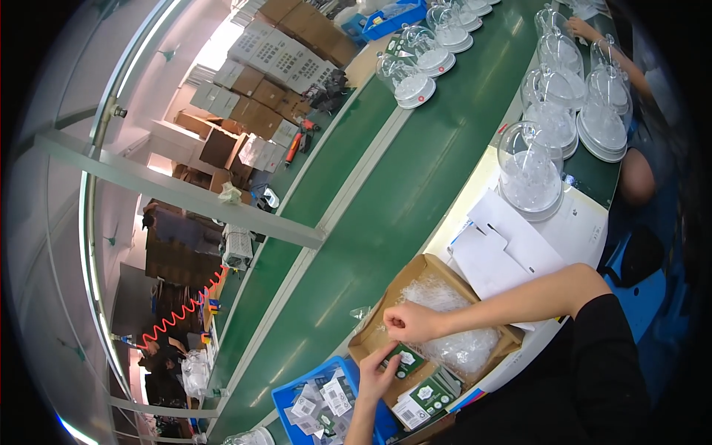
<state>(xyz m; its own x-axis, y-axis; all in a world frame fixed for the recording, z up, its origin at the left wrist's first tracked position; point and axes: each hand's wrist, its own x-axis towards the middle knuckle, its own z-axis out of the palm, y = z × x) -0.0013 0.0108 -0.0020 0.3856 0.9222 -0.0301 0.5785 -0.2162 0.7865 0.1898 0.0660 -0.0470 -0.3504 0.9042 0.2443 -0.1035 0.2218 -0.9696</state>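
My right hand (409, 322) is closed in a pinch above the left part of an open cardboard box (380, 305); what it holds, if anything, is hidden. Just below it, at the box's near left corner, my left hand (376, 374) has its thumb and forefinger at the edge of a green printed card (406, 362) and appears to pinch it. Crumpled clear plastic bags (463, 348) fill much of the box. A stack of green and white cards (426, 398) sits in its near end.
A blue bin (279, 397) of small packets stands left of the box. White paper sheets (498, 241) lie beyond it. Clear domes on white bases (530, 174) line the right side; more domes (404, 81) stand across the green conveyor (386, 200). Another person's arm (630, 70) reaches in at far right.
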